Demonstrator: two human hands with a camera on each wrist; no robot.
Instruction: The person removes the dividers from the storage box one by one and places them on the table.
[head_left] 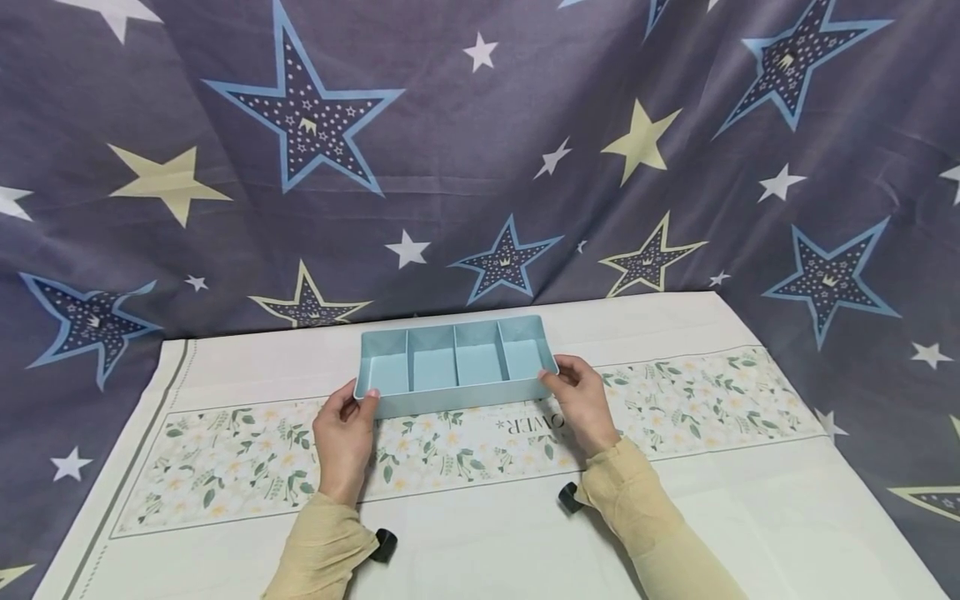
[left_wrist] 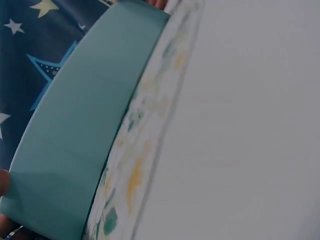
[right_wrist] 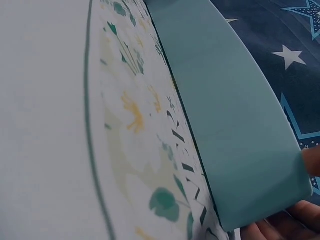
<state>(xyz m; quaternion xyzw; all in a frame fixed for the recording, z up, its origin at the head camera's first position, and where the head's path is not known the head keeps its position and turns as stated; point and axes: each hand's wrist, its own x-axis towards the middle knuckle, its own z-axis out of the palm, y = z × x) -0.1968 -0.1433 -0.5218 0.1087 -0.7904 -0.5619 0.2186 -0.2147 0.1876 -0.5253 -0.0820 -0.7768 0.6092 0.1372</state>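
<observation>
A light blue divided storage box (head_left: 457, 397) with several compartments in a row is at the back part of the table, its bare compartment floors visible from above. My left hand (head_left: 345, 433) grips its near left corner, thumb on the front rim. At the near right corner my right hand (head_left: 583, 408) holds the box the same way, thumb over the edge. Both wrist views show the long front wall of the box (left_wrist: 85, 110) (right_wrist: 230, 110) close up, with fingertips at its ends. Most of each hand is outside its own wrist view.
A white tablecloth (head_left: 465, 542) with a floral band (head_left: 240, 458) and partly covered lettering spreads under the box. Behind the table hangs a dark curtain (head_left: 465, 142) printed with stars, close to the box's far side. Black wrist straps (head_left: 384, 546) show at both beige sleeves.
</observation>
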